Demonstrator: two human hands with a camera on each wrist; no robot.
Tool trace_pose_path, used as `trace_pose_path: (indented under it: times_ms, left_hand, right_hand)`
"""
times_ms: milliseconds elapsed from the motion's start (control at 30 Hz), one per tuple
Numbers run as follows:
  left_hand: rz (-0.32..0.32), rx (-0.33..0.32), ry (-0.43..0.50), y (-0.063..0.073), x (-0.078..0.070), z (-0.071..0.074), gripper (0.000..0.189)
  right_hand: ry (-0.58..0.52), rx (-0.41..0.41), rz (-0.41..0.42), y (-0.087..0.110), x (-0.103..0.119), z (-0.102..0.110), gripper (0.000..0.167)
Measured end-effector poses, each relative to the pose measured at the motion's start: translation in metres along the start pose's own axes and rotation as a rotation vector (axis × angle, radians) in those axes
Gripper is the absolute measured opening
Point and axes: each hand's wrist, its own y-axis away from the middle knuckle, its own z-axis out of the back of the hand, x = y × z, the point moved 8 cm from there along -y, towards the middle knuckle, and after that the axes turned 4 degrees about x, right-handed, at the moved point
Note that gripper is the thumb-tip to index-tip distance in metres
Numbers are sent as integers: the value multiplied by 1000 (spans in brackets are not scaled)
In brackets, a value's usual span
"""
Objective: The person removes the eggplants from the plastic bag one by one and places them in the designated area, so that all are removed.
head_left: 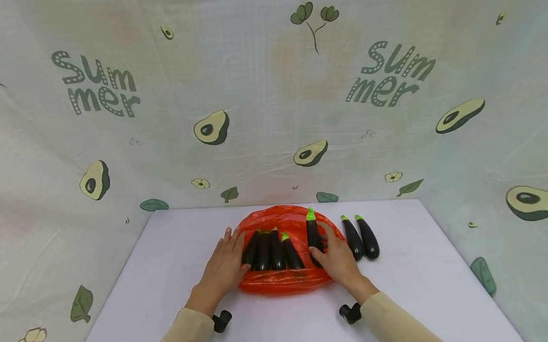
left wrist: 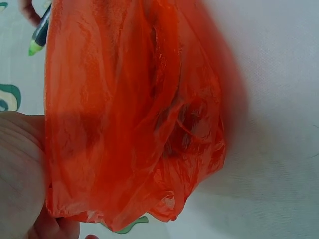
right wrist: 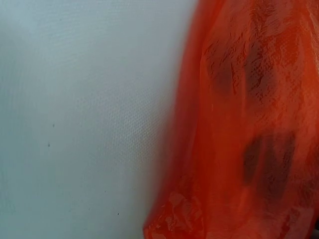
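Note:
An open red plastic bag [head_left: 284,283] lies on the white table, with several dark eggplants [head_left: 277,251] with green tops lined up in its mouth. At the bag's left rim rests my left hand [head_left: 223,264], its fingers straight and its thumb by the front edge. My right hand [head_left: 336,255] grips one eggplant [head_left: 312,233], green end up, at the right part of the bag's mouth. The left wrist view shows the crinkled bag [left wrist: 114,124] beside the left hand [left wrist: 20,172]. Dark shapes show through the bag [right wrist: 229,149] in the right wrist view; the right hand is hidden there.
Just right of the bag, two more eggplants lie side by side, the nearer one [head_left: 353,239] close to the right hand and another [head_left: 368,239] beyond it. Behind the white table [head_left: 176,248] hangs a cloth [head_left: 250,79] printed with avocados. Small black devices [head_left: 350,313] sit at both wrists.

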Motion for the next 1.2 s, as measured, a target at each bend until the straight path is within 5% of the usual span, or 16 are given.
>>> trace_pose_path:
  times_ms: [800,1200]
  left_hand:
    - [-16,-22,13,4,1,3,90]
    - [-26,-13,8,0,0,6,90]
  right_hand:
    - [-59,-70,56,1,9,20,82]
    - [-79,-107,39,-10,13,73,79]
